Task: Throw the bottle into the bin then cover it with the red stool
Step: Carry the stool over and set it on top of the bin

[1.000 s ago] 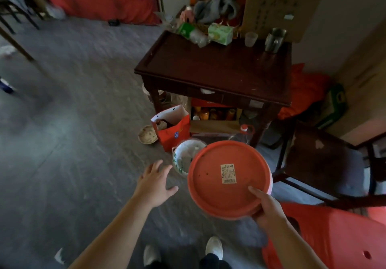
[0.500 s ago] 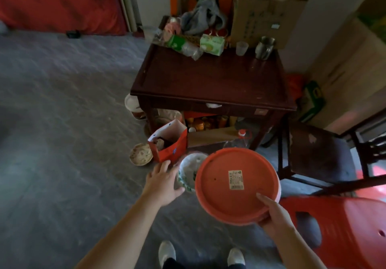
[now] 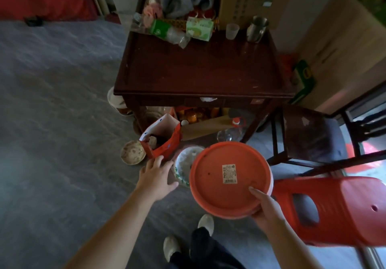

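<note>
My right hand [image 3: 264, 208] grips the near edge of a round red stool seat [image 3: 229, 178] with a paper label, held above the floor. It hides the right part of a white bin with a green pattern [image 3: 183, 164] that stands on the floor. My left hand [image 3: 157, 174] is open, fingers spread, just left of the bin's rim. A clear bottle with a red cap [image 3: 230, 129] lies under the table behind the bin. Another clear bottle with a green label [image 3: 167, 32] lies on the table top.
A dark wooden table [image 3: 200, 74] stands ahead with cups, a box and cloth at its back. A red paper bag [image 3: 161, 141] and a shallow bowl [image 3: 133, 152] sit left of the bin. A dark chair [image 3: 309, 135] and a red plastic chair [image 3: 334, 208] are on the right.
My left hand has moved forward to the left side of the bin's rim. The view has come closer to the table. My right hand still holds the red seat.
</note>
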Demonstrator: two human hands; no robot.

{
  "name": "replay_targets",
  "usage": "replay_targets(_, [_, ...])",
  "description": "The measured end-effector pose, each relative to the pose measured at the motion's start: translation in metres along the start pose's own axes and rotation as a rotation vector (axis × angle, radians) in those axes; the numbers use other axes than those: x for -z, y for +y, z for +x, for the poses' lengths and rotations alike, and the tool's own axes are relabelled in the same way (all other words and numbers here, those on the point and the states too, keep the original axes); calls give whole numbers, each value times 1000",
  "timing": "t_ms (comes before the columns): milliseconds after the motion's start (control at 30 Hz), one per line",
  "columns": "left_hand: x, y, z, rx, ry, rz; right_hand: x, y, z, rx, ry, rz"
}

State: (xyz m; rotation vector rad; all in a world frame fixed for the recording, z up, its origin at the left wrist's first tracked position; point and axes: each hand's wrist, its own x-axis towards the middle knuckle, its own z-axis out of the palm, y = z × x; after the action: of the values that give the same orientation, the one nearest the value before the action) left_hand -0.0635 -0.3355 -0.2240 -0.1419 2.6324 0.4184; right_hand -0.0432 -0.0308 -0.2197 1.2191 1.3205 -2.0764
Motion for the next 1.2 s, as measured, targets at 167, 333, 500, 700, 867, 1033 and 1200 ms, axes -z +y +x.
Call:
replay_targets(167, [0, 4, 31, 34, -4, -3, -6, -14, 44, -56, -7, -32])
replay_targets(333, [-21, 1, 79, 43, 12, -25, -17, -17, 107, -96, 5, -100])
replay_targets(500, [-72, -16, 146, 28, 8, -48, -27, 6, 202, -117, 27, -148])
replay_targets(700, [-164, -58, 247, 5, 103, -106, -42, 59, 342, -86, -8, -176])
replay_targets(867, [-253, -97, 325, 13, 133, -285, -46, 105, 443, -71, -134, -197])
replay_targets(1033, [-324, -128, 378, 69, 109, -463, -43, 141, 511, -43, -263, -205])
replay_targets(1200, [-358, -141, 396, 107, 63, -567, -41, 160, 536, -29, -310, -194])
